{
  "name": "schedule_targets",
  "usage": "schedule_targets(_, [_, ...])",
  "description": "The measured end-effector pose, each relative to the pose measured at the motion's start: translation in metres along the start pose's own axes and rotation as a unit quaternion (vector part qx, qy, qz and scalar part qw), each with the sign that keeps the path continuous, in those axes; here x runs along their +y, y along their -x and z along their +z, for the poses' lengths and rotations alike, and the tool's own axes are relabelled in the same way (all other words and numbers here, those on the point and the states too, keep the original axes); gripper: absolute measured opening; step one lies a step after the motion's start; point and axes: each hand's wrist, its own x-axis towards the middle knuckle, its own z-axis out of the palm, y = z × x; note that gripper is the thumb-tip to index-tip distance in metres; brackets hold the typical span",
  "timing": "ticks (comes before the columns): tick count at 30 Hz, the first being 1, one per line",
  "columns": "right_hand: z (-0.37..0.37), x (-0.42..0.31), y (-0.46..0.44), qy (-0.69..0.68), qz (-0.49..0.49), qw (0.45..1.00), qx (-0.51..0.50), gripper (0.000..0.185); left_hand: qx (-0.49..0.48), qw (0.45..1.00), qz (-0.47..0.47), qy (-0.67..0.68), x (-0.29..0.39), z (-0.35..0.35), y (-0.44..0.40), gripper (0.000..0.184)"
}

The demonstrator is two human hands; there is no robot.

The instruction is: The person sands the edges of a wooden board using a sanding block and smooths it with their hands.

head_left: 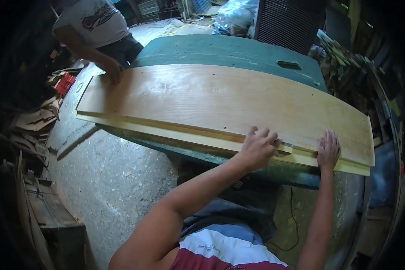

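A long pale wooden panel (180, 90) lies across a green table (189, 47), with a light strip (184, 135) along its near edge. At that edge my left hand (260, 146) is closed around a tool with a flat metal blade (287, 145), whose handle is mostly hidden by the fingers. The blade points right, along the gap between panel and strip. Farther right, my right hand (329, 148) lies with its fingers stretched out over the panel's near edge, holding nothing.
Another person (94, 27) stands at the far left, one hand near the panel's left end. Behind the table are a plastic bag (236, 18) and a dark ribbed panel (290, 22). Wood scraps (36, 119) lie left; a cable (297, 225) hangs below the table.
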Motion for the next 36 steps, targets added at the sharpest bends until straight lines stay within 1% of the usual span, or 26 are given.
schedule_targets(2, [0.003, 0.007, 0.002, 0.006, -0.006, 1.000, -0.009, 0.055, 0.007, 1.000, -0.026, 0.015, -0.034, -0.016, 0.030, 0.023])
schedule_targets(3, [0.004, 0.007, 0.003, 0.002, -0.012, 1.000, -0.005, 0.055, 0.018, 0.999, -0.033, -0.005, -0.060, -0.028, 0.049, 0.027])
schedule_targets(5, [0.003, 0.007, 0.004, 0.005, 0.000, 1.000, -0.015, 0.056, 0.047, 0.997, -0.064, 0.011, -0.116, -0.063, 0.093, 0.018])
schedule_targets(6, [0.002, 0.006, 0.004, 0.002, 0.000, 1.000, -0.014, 0.056, 0.039, 0.995, -0.081, -0.035, -0.148, -0.084, 0.120, 0.020])
schedule_targets(7, [0.003, 0.005, 0.004, -0.002, -0.002, 1.000, -0.014, 0.056, 0.014, 0.991, -0.075, -0.111, -0.177, -0.113, 0.142, 0.026])
schedule_targets(8, [0.003, 0.004, 0.004, 0.001, -0.001, 1.000, -0.010, 0.056, 0.023, 0.983, -0.094, -0.157, -0.211, -0.129, 0.169, 0.029])
schedule_targets(10, [0.003, 0.002, 0.004, 0.002, -0.003, 1.000, -0.004, 0.056, 0.034, 0.971, -0.115, -0.206, -0.249, -0.153, 0.202, 0.032])
schedule_targets(11, [0.002, 0.001, 0.004, 0.003, -0.001, 1.000, -0.007, 0.056, 0.018, 0.970, -0.128, -0.206, -0.255, -0.168, 0.204, 0.034])
schedule_targets(13, [0.001, -0.001, 0.002, 0.006, 0.003, 1.000, -0.007, 0.056, 0.004, 0.969, -0.140, -0.205, -0.255, -0.172, 0.204, 0.035])
schedule_targets(15, [0.001, -0.001, 0.004, 0.006, 0.005, 1.000, -0.009, 0.055, -0.028, 0.979, -0.091, -0.180, -0.231, -0.162, 0.186, 0.034])
schedule_targets(17, [0.004, 0.001, 0.007, 0.007, 0.007, 1.000, -0.008, 0.055, -0.016, 0.993, -0.058, -0.103, -0.201, -0.159, 0.152, 0.036])
schedule_targets(19, [0.005, 0.005, 0.004, 0.012, 0.008, 1.000, -0.003, 0.054, 0.012, 0.994, -0.090, -0.065, -0.199, -0.149, 0.141, 0.041])
schedule_targets(20, [0.003, 0.003, 0.006, 0.008, 0.000, 1.000, 0.001, 0.054, 0.012, 0.994, -0.086, -0.059, -0.200, -0.149, 0.137, 0.041])
schedule_targets(21, [0.001, 0.001, 0.007, 0.002, -0.010, 1.000, 0.005, 0.053, 0.008, 0.993, -0.105, -0.058, -0.205, -0.152, 0.134, 0.039])
schedule_targets(22, [-0.001, -0.001, 0.007, 0.005, -0.004, 1.000, 0.002, 0.053, 0.004, 0.991, -0.124, -0.058, -0.207, -0.155, 0.132, 0.038])
schedule_targets(23, [-0.003, -0.003, 0.007, 0.006, -0.001, 1.000, 0.001, 0.053, 0.003, 0.991, -0.121, -0.056, -0.208, -0.157, 0.130, 0.038])
schedule_targets(25, [-0.007, -0.008, 0.007, 0.000, 0.007, 1.000, -0.001, 0.053, 0.015, 0.986, -0.166, 0.003, -0.209, -0.161, 0.124, 0.041])
schedule_targets(26, [-0.009, -0.008, 0.008, 0.002, 0.011, 1.000, -0.005, 0.053, 0.033, 0.988, -0.148, 0.005, -0.206, -0.163, 0.116, 0.042])
schedule_targets(27, [-0.011, -0.009, 0.008, -0.005, 0.012, 1.000, -0.002, 0.053, 0.029, 0.989, -0.148, 0.008, -0.208, -0.159, 0.113, 0.042])
schedule_targets(29, [-0.013, -0.011, 0.007, -0.012, 0.007, 1.000, 0.000, 0.053, 0.006, 0.990, -0.140, 0.003, -0.210, -0.150, 0.109, 0.039])
schedule_targets(30, [-0.012, -0.012, 0.006, -0.008, 0.010, 1.000, 0.001, 0.053, -0.005, 0.995, -0.103, -0.008, -0.204, -0.147, 0.101, 0.033])
schedule_targets(32, [-0.014, -0.012, 0.005, -0.002, 0.006, 1.000, 0.002, 0.053, 0.019, 0.995, -0.096, -0.024, -0.187, -0.115, 0.091, 0.029])
schedule_targets(34, [-0.016, -0.013, 0.003, -0.002, 0.010, 1.000, -0.006, 0.052, 0.055, 0.996, -0.071, 0.001, -0.148, -0.070, 0.068, 0.022])
schedule_targets(35, [-0.014, -0.013, 0.002, -0.004, -0.001, 1.000, -0.007, 0.052, 0.062, 0.994, -0.083, 0.038, -0.115, -0.054, 0.048, 0.016])
schedule_targets(36, [-0.012, -0.010, 0.002, -0.009, -0.002, 1.000, -0.001, 0.052, 0.046, 0.993, -0.061, 0.096, -0.090, -0.039, 0.031, 0.013])
